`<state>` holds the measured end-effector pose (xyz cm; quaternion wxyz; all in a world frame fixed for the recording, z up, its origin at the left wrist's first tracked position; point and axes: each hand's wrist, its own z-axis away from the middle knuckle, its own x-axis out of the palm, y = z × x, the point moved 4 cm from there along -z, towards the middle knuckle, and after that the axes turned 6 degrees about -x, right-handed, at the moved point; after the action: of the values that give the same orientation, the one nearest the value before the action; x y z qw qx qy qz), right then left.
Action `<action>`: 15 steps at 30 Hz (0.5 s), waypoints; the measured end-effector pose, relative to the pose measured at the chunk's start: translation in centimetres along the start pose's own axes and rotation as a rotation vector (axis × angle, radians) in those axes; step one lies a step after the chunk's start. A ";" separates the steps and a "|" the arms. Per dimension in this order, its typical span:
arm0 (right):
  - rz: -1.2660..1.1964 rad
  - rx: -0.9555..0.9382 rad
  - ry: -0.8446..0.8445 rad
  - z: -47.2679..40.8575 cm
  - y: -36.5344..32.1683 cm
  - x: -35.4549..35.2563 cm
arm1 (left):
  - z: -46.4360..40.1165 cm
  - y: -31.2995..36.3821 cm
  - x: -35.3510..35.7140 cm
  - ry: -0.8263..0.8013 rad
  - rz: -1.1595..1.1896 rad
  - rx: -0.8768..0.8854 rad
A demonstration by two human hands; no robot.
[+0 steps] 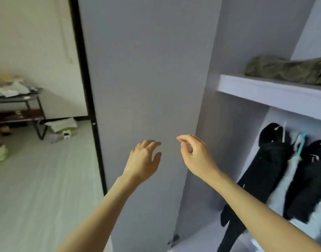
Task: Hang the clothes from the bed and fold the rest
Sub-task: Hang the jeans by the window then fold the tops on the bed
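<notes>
No brand, label or writing is legible anywhere in view.

My left hand (144, 159) is raised in front of the grey wardrobe door (147, 79), fingers loosely spread and relaxed, holding nothing. My right hand (194, 155) is beside it, nearer the door's edge, fingers lightly curled with thumb and forefinger close together; nothing is visible between them (whether either hand touches the panel, I cannot tell).

Clothes: two black garments (265, 170) hang in the open compartment at right, with a white garment (283, 182) between them. Their long axes run top to bottom, slanted in this wide-angle view, tops toward the shelf (265, 88). A pale hanger hook (283, 131) and a teal one (301, 142) show at the tops. An olive garment (287, 70) lies on the shelf above, long axis running along the shelf.

At far left stands a low table (28, 100) with papers on it, and clutter on the floor (37, 179).
</notes>
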<state>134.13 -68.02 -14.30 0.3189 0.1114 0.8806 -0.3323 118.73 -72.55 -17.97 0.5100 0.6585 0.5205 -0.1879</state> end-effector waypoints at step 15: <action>-0.355 -0.134 -0.896 4.5 -22.5 41.4 | 25.5 -37.2 -17.9 0.160 -0.230 -0.985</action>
<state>95.21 -88.57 -31.61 0.6114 -0.2155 0.6816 -0.3393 86.41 -105.84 -32.13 0.6945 0.2906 0.6539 0.0758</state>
